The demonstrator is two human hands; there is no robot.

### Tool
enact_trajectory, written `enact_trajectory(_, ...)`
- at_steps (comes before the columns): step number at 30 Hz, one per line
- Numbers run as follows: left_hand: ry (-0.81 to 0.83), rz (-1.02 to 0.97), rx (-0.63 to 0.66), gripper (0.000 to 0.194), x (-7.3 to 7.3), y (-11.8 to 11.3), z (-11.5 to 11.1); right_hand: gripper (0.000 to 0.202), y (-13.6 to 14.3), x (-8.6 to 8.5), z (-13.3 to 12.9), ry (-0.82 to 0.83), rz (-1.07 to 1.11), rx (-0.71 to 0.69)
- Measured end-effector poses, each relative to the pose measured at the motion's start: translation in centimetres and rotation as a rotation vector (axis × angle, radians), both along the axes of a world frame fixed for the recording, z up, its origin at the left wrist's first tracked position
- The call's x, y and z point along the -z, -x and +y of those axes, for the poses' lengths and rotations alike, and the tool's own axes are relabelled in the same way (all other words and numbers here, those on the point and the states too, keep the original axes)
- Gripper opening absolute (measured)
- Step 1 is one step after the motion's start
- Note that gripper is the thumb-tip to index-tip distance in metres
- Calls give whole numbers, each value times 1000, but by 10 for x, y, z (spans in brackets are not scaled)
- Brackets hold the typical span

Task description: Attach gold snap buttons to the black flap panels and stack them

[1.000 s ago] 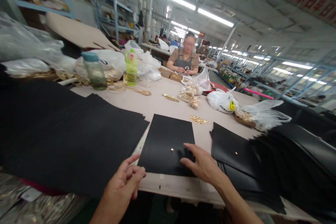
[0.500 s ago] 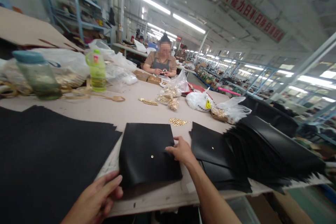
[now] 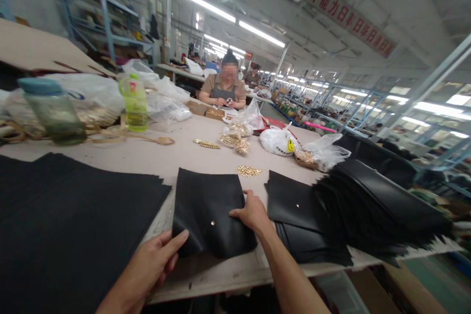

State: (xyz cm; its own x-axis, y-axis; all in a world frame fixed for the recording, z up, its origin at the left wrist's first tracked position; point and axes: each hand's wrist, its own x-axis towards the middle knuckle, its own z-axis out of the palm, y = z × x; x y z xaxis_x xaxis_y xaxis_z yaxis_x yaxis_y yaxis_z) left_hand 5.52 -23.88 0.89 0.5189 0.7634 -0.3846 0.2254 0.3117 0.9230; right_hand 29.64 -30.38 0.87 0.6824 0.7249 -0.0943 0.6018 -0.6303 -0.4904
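A black leather-like panel (image 3: 206, 196) with a small gold stud (image 3: 212, 223) lies in front of me, its near part lifted and bowed. My left hand (image 3: 156, 257) pinches its lower left edge, thumb on top and fingers beneath. My right hand (image 3: 250, 211) grips its right edge, thumb on the upper face and fingers at the far side. Just beyond the panel is a small pile of gold metal pieces (image 3: 248, 170). To the right, another studded black panel (image 3: 294, 201) rests on more black pieces.
Large black sheets (image 3: 66, 216) cover the table's left side; a fanned black stack (image 3: 368, 206) stands at the right. Behind are a blue-lidded jar (image 3: 51, 110), a yellow-green bottle (image 3: 135, 103), gold chains (image 3: 206, 144) and plastic bags (image 3: 275, 141). A co-worker (image 3: 223, 88) sits across.
My left hand has moved right and up, its thumb now over the panel's left edge. The panel's left side has shifted slightly right and bends more. My right hand keeps its hold.
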Motion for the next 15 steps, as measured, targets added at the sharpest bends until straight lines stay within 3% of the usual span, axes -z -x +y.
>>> enact_trajectory(4,-6,55,52,45,10,8,7,73,5,-1,-1,-94,40,-57)
enact_trajectory(8,-73,65,56,47,9,9,-2,52,-3,-27,-16,-293,35,-158)
enact_trajectory(11,-113,40,69,54,4,7,-11,48,-45,-59,-44,-382,42,-121)
enact_trajectory(15,-51,16,66,53,5,8,-12,59,-133,-84,-101,-305,46,64)
